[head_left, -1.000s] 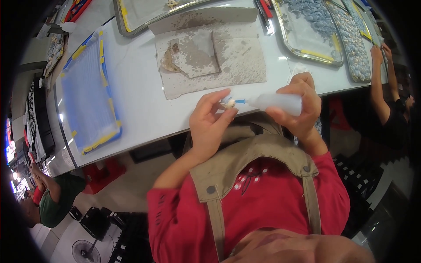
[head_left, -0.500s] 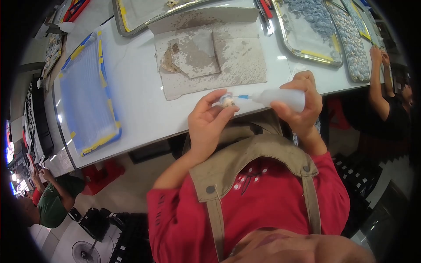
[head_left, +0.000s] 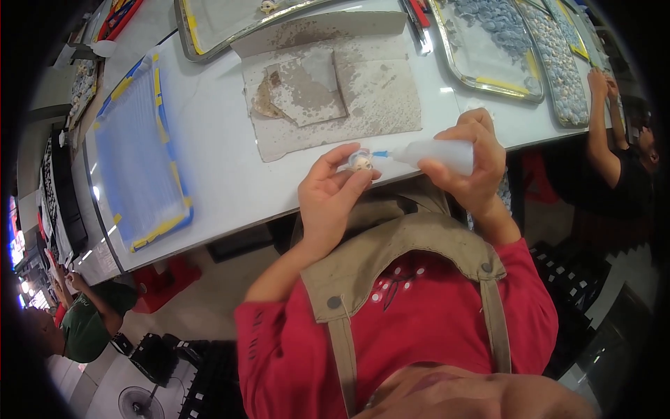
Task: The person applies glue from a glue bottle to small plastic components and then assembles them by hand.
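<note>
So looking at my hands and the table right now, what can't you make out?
- Figure, head view: its back and lower part, hidden by the left grip.
- Nozzle, head view: too small to tell whether its end touches the figure.
- Bottle, head view: one end is covered by the right grip; its cloudy wall hides any fill level.
- Top tray, head view: far side cut off by the upper edge.
</note>
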Demonstrator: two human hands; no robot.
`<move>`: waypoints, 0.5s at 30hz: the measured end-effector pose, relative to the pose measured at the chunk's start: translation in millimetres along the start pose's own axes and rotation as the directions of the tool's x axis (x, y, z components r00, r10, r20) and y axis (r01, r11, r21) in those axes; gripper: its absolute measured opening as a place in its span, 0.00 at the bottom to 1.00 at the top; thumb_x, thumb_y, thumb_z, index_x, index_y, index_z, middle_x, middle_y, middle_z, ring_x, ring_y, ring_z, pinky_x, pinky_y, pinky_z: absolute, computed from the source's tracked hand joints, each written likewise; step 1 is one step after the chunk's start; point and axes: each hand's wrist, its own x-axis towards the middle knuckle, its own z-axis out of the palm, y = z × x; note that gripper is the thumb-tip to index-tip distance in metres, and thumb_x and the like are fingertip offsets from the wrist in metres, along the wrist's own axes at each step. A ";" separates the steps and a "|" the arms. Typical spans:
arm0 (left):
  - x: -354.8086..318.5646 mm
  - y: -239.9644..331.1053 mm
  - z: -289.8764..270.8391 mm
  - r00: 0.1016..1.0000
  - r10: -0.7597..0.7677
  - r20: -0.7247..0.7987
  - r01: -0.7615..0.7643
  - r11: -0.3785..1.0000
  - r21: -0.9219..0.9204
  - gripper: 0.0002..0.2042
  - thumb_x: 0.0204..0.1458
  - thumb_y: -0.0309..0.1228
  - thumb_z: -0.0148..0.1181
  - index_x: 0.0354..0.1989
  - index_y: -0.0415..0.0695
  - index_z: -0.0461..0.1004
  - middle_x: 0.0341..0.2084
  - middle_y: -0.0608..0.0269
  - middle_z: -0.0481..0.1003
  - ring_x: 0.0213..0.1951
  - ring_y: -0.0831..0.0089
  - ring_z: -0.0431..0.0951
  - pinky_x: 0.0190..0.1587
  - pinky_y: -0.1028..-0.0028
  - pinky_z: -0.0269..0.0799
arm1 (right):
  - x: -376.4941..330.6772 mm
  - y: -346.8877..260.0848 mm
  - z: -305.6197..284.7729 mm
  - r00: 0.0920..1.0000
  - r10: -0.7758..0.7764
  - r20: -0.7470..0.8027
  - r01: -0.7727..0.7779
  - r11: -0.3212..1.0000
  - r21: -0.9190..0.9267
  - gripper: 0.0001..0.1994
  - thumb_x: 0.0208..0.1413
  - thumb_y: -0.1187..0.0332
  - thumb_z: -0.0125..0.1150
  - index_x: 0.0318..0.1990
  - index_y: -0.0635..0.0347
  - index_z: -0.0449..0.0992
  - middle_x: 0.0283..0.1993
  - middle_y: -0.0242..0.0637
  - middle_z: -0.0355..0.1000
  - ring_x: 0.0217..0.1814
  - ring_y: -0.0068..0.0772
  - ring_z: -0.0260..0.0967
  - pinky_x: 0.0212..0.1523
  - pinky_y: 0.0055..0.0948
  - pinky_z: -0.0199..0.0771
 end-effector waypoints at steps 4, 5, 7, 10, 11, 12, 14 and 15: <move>0.3 0.8 -2.2 1.000 0.000 -0.012 0.000 1.000 -0.014 0.17 0.49 0.22 0.57 0.49 0.35 0.64 0.41 0.56 0.72 0.37 0.74 0.75 0.39 0.81 0.70 | -1.2 2.8 1.2 0.999 -0.007 0.032 0.007 1.000 0.009 0.14 0.34 0.68 0.69 0.28 0.63 0.71 0.26 0.35 0.62 0.29 0.29 0.58 0.29 0.23 0.61; 1.0 0.6 -2.8 1.000 -0.006 -0.019 0.005 1.000 -0.015 0.17 0.49 0.22 0.57 0.49 0.35 0.64 0.41 0.55 0.72 0.37 0.73 0.74 0.39 0.81 0.70 | -1.1 4.2 2.3 0.999 0.024 0.036 -0.024 1.000 0.001 0.14 0.34 0.68 0.69 0.28 0.63 0.71 0.26 0.35 0.62 0.29 0.29 0.58 0.29 0.23 0.61; 2.6 -0.3 -4.3 1.000 0.002 -0.018 -0.003 1.000 -0.024 0.17 0.49 0.21 0.56 0.49 0.35 0.64 0.42 0.55 0.71 0.38 0.72 0.74 0.39 0.80 0.70 | 0.3 8.3 7.0 0.997 0.054 -0.054 -0.044 0.986 0.160 0.14 0.37 0.69 0.70 0.30 0.64 0.71 0.24 0.34 0.65 0.28 0.27 0.61 0.27 0.23 0.64; 5.3 -1.5 -6.5 1.000 0.011 -0.019 -0.012 1.000 -0.023 0.17 0.50 0.21 0.55 0.50 0.36 0.63 0.43 0.56 0.70 0.40 0.71 0.74 0.40 0.79 0.69 | 6.8 18.6 23.0 0.923 0.366 -0.118 -0.294 0.869 0.399 0.12 0.44 0.71 0.65 0.34 0.64 0.70 0.28 0.34 0.67 0.32 0.24 0.65 0.31 0.22 0.66; 6.3 -1.3 -7.1 1.000 0.013 -0.017 -0.013 1.000 -0.019 0.17 0.50 0.21 0.53 0.50 0.36 0.62 0.44 0.58 0.69 0.41 0.71 0.75 0.41 0.79 0.68 | 10.7 23.3 30.4 0.909 0.394 -0.134 -0.316 0.863 0.394 0.12 0.44 0.71 0.65 0.34 0.64 0.70 0.28 0.34 0.67 0.32 0.24 0.65 0.31 0.22 0.66; 7.5 -0.7 -7.9 1.000 0.011 0.006 -0.011 1.000 -0.012 0.17 0.50 0.21 0.53 0.50 0.36 0.62 0.44 0.58 0.69 0.41 0.71 0.75 0.41 0.79 0.68 | 15.3 28.7 38.0 0.881 0.464 -0.088 -0.373 0.797 0.476 0.10 0.47 0.70 0.62 0.35 0.64 0.69 0.29 0.34 0.67 0.33 0.23 0.66 0.33 0.21 0.67; 9.4 -0.2 -8.6 1.000 0.013 -0.007 -0.013 1.000 -0.003 0.17 0.50 0.20 0.53 0.50 0.36 0.62 0.45 0.58 0.68 0.42 0.70 0.74 0.41 0.79 0.68 | 24.2 40.7 52.1 0.847 0.528 -0.068 -0.416 0.735 0.535 0.09 0.50 0.69 0.59 0.36 0.64 0.69 0.31 0.33 0.68 0.34 0.22 0.67 0.34 0.20 0.67; 10.5 0.0 -8.9 1.000 0.011 0.020 -0.010 1.000 -0.006 0.17 0.50 0.20 0.53 0.50 0.36 0.62 0.45 0.58 0.68 0.42 0.70 0.74 0.41 0.79 0.68 | 27.8 46.6 57.3 0.843 0.537 -0.035 -0.443 0.729 0.522 0.09 0.51 0.69 0.58 0.36 0.64 0.69 0.31 0.35 0.68 0.34 0.24 0.68 0.34 0.21 0.67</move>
